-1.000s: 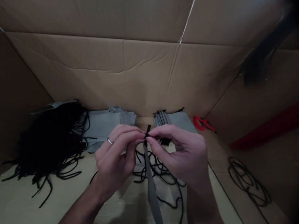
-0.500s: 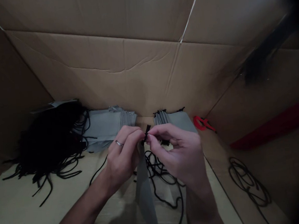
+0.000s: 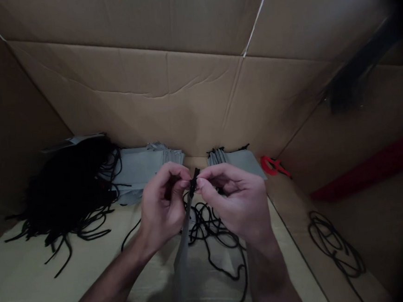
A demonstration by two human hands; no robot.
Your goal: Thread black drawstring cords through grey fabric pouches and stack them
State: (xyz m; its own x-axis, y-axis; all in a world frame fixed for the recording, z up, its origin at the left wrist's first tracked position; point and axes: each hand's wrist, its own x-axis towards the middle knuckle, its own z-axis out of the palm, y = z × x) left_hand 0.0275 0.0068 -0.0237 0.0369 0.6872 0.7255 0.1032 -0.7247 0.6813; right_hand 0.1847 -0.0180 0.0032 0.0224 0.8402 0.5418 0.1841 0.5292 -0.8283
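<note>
My left hand [image 3: 164, 207] and my right hand [image 3: 238, 204] meet fingertip to fingertip in the middle, both pinched on the black cord end [image 3: 193, 183] at the top of a grey fabric pouch [image 3: 182, 259]. The pouch hangs down edge-on between my wrists. Loose black cord [image 3: 215, 236] lies on the surface just below my hands.
Cardboard walls enclose the workspace. A heap of black cords [image 3: 65, 192] lies at the left, with two stacks of grey pouches [image 3: 140, 170] [image 3: 237, 160] behind my hands. Red scissors [image 3: 272, 165] rest at the right, and a coiled black cord [image 3: 334, 245] farther right.
Both hands have shifted slightly right and up, still pinching the cord end. The hanging pouch has swung its lower end to the left.
</note>
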